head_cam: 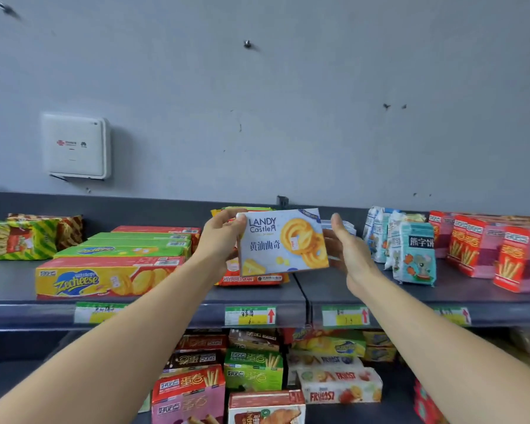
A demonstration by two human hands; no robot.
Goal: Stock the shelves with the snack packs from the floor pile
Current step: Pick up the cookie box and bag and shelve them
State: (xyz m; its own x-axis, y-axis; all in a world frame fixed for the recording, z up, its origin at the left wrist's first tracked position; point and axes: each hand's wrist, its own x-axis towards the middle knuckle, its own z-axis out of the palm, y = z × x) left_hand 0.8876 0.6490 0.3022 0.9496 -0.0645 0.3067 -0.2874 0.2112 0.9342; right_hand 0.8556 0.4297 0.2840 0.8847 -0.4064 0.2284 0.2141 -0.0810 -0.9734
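Our left hand (pixel 219 237) grips the pale blue cardboard cookie box (pixel 283 241) by its left edge, label outward, above the dark grey metal shelf (pixel 322 289); our right hand (pixel 349 249) hovers flat-fingered at its right edge, likely to square it into the row.

Top shelf (pixel 459 293): set against the wall, with price tags (pixel 250 315) fixed along its front edge.
Far left: wrapped packs (pixel 19 238) are laid at the shelf's left end.
Left: a long box (pixel 104 278) is laid at the front, with flat boxes (pixel 135 243) ranged behind it.
Middle: the cookie box (pixel 283 241) is held above flat packs (pixel 251 278), gripped at its left edge by the left hand (pixel 219 237); the right hand (pixel 348 249) is placed just beside its right edge.
Right: bags (pixel 413 252) are stood upright, with upright boxes (pixel 478 246) further right.
Wall: a wall unit (pixel 75 145) is mounted above the left boxes.
Below: stacked boxes (pixel 251 367) are kept on the lower shelf.
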